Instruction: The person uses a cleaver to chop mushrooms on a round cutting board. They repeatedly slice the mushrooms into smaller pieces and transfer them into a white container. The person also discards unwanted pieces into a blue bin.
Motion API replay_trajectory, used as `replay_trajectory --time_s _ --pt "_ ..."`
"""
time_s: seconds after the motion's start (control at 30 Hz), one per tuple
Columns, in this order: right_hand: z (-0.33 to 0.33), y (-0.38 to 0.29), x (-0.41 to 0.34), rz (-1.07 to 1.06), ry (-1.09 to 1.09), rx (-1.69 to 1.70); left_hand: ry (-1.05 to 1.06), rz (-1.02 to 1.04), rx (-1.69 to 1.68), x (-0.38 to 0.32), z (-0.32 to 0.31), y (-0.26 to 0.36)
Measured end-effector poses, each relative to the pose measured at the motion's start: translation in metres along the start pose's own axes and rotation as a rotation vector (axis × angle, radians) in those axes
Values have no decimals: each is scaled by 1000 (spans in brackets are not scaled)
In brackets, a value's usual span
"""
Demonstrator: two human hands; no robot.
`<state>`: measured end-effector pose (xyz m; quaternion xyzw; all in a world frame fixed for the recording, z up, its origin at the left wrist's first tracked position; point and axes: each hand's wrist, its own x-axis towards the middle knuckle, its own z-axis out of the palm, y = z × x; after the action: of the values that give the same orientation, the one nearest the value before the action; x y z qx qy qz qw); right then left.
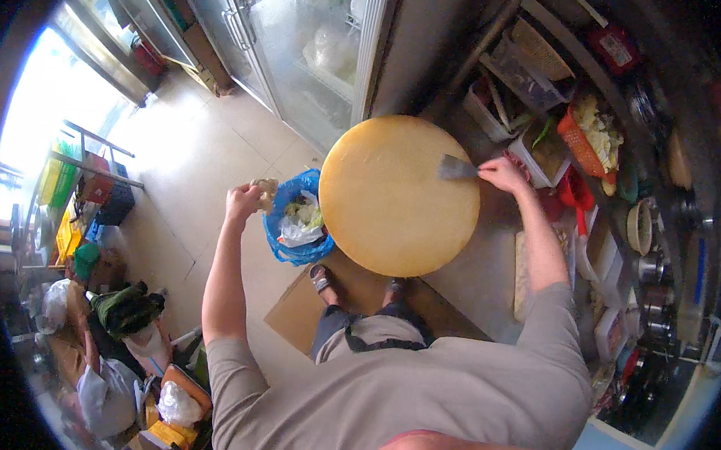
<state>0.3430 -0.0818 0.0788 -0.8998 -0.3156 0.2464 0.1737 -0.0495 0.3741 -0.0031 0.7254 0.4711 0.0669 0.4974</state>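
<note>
A large round chopping block (pixel 398 196), yellowish and smooth on top, stands in front of me. My right hand (pixel 504 173) grips a tool with a broad, flat metal blade (pixel 458 168), like a cleaver or scraper. The blade is over the block's right side; its handle is hidden in my fingers. My left hand (pixel 244 200) pinches a beige, lumpy piece (pixel 265 194), too unclear to name, at the left rim of a bin lined with a blue plastic bag (pixel 274 245). Leafy scraps (pixel 303 213) and a white plastic bag (pixel 300 231) lie inside the bin.
Glass-doored cabinet (pixel 309 45) rises behind the block. To the right are a red-orange basket of leaves (pixel 585 145), a white tub (pixel 545 152) and a red scoop (pixel 576 196). Flattened cardboard (pixel 292 310) lies under my feet. Bags and boxes crowd the lower left.
</note>
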Motion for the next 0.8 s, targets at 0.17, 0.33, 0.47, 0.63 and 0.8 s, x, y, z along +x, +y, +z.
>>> replay_trajectory --time_s 0.17,0.33,0.47,0.63,0.8 --pt "-20 39 43 38 -124 10 38 7 -25 -3 -1 0" --pt "17 -39 109 -257 -225 -183 8 -24 -23 -8 -6 0" --pt "58 -130 133 -339 -275 -234 39 21 -22 -8 -3 4" --pt "107 -211 139 -457 -394 -287 36 11 -40 -14 -7 14" --pt "84 -164 109 -563 -223 -29 2 15 33 -13 -9 21"
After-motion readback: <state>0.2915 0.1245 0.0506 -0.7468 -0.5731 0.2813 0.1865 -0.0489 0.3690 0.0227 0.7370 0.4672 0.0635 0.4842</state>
